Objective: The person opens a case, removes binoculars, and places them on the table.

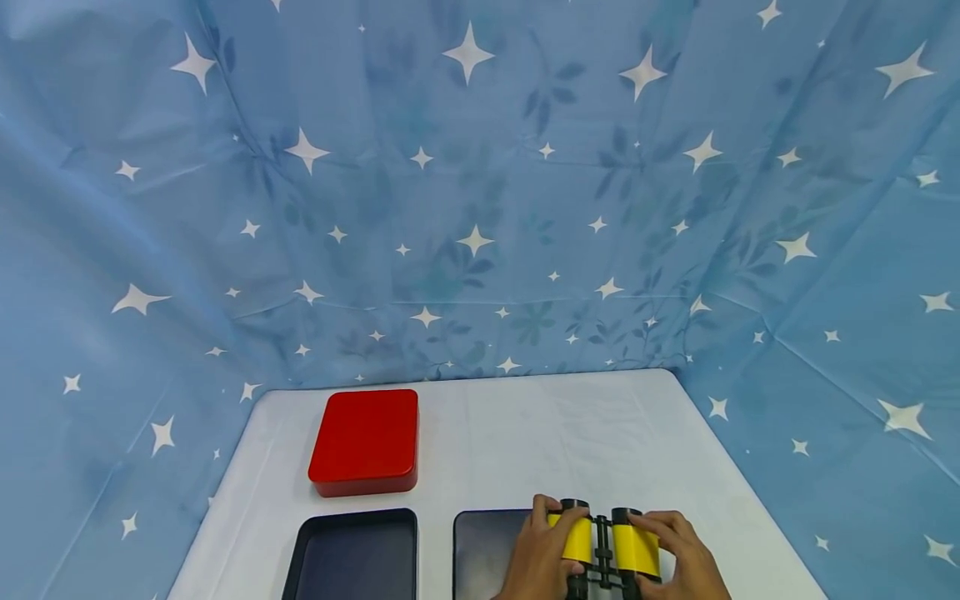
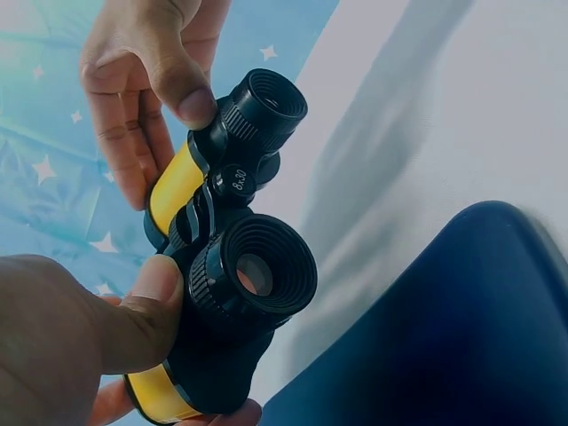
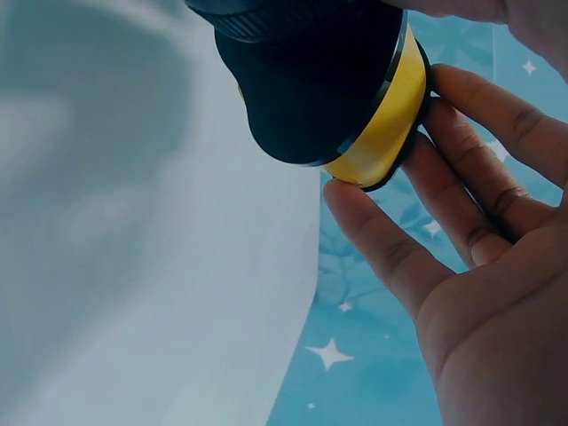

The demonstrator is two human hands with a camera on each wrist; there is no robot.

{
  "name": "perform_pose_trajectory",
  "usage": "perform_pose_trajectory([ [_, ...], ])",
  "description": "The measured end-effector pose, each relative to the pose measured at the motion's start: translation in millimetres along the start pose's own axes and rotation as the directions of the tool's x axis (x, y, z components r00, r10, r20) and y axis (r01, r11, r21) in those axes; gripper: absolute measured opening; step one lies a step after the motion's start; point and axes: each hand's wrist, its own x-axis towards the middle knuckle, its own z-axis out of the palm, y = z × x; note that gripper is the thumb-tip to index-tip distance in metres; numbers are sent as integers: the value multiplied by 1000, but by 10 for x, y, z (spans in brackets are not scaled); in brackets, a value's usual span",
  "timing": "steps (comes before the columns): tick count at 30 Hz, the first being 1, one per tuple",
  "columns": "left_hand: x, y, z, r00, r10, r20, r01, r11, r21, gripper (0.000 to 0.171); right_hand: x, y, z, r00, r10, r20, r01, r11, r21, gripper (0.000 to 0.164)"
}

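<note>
While both hands are busy with one pair of binoculars (image 1: 603, 550), the work looks to be midway, by my judgement: the grip is complete, but the binoculars are not set down. They appear raised above the bench (image 1: 570, 442), over the right part of the flat dark tray (image 1: 483, 554). What is left is harder to tell; the rimmed black tray (image 1: 356, 554) shows nothing in its visible part, and the red box (image 1: 365, 437) stands apart behind it, untouched.

The left hand (image 1: 538, 550) holds the left barrel, its thumb pressing near the eyepiece; the right hand (image 1: 681, 554) grips the other barrel, thumb behind, fingertips around the front rim.

The barrels are stout cylinders, smooth yellow bands between black ends, probably plastic. Ribbed rings circle the deep round eyecups (image 2: 297, 284), and a small knob (image 2: 235, 182) sits between them (it reads 8x30). The red box is a glossy, round-cornered block. White, lightly creased cloth covers the bench, and a soft blue curtain (image 1: 480, 192) with white stars hangs behind.
</note>
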Motion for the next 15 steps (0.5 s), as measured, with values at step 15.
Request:
perform_pose_trajectory([
  [15,118,33,147,999,-1,47,2,1000,-20,69,73,211,-82,995,49,82,-52,998,39,72],
])
